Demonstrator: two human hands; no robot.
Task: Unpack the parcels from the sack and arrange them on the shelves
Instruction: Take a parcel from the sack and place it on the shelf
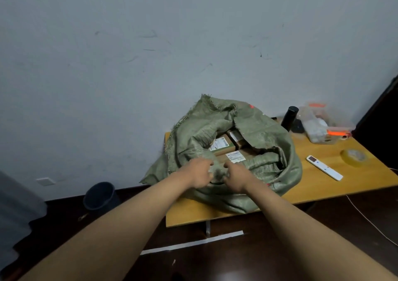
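Observation:
A green woven sack (258, 134) lies on the wooden table (323, 179), its mouth open toward me. Inside it show several brown cardboard parcels (221, 146) with white labels. My left hand (200, 173) and my right hand (235, 177) both grip the near rim of the sack's mouth, fingers curled into the fabric, close together. No shelves are in view.
On the table to the right lie a white remote (324, 167), a roll of clear tape (354, 157), a black cylinder (289, 118) and a plastic bag with orange items (318, 125). A dark bin (100, 195) stands on the floor at the left by the wall.

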